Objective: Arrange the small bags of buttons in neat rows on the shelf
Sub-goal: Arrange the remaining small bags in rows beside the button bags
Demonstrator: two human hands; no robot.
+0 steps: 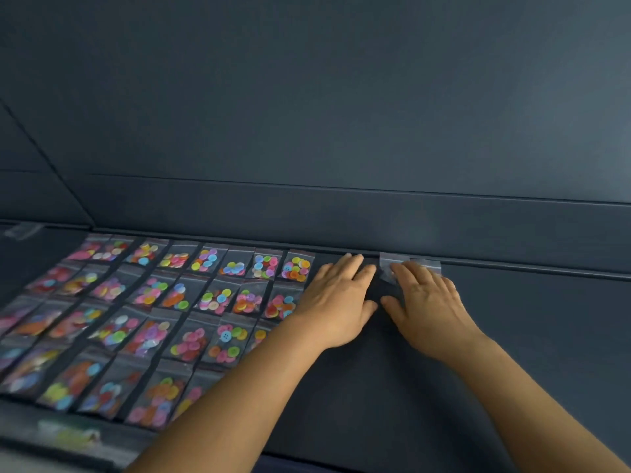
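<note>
While both hands press flat at the far edge, these lines hold:

Left hand (336, 295): fingers straight and together, palm down on the shelf (512, 336), just right of the filled rows; whether a bag lies under it I cannot tell.

Right hand (426, 302): fingers spread, flat on clear bags (392, 266) against the far lip.

Arranged bags (177, 302): five rows filling the left part of the shelf.

Risk: the left wrist lies over the grid's right column; a sideways drag could skew those bags.

Orientation: each bag's long axis runs near to far, sealed strip toward the far wall.
</note>
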